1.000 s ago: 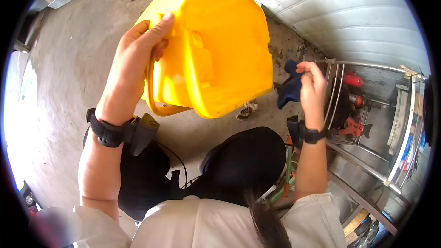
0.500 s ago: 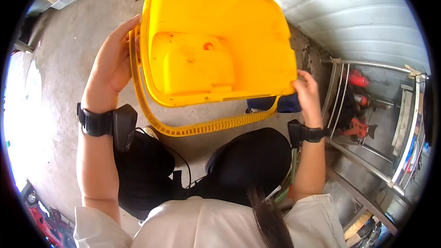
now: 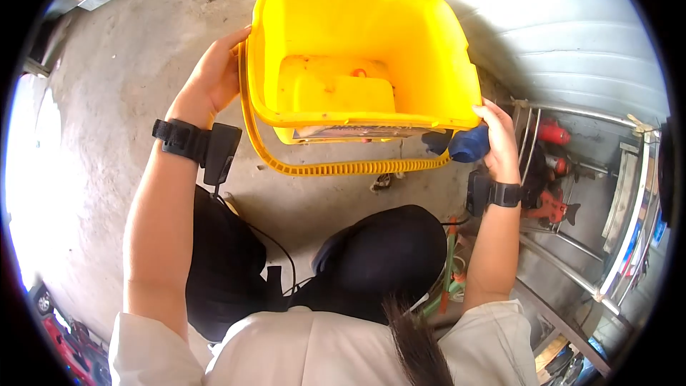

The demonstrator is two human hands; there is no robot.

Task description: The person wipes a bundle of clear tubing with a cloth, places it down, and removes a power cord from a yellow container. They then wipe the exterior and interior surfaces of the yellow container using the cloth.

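Observation:
A yellow plastic bucket (image 3: 364, 18), rectangular with rounded corners, is tilted so that its inside faces me. A raised moulded block (image 3: 336, 93) with a small red spot shows at its bottom. My left hand (image 3: 214, 75) grips the left rim, its fingertips partly hidden behind the side. At the right corner, my right hand (image 3: 499, 129) is closed on the rim, with some fingers out of sight. The ribbed yellow carrying handle (image 3: 357, 168) hangs down on my side. Beside my right hand is a dark blue rounded piece (image 3: 469, 144) that I cannot identify.
A metal-tube rack (image 3: 564, 268) stands at right, with red tools (image 3: 549, 207) behind its bars. Pale corrugated wall panels (image 3: 572, 43) rise behind it. Concrete floor (image 3: 143, 43) spreads to the left. A small scrap (image 3: 382, 182) lies beneath the bucket, and a cable (image 3: 279, 239) crosses near my knees.
The bucket has shifted right and tilted differently, so its printed front and more of the blue piece now show. Both hands have moved right with it, still holding on.

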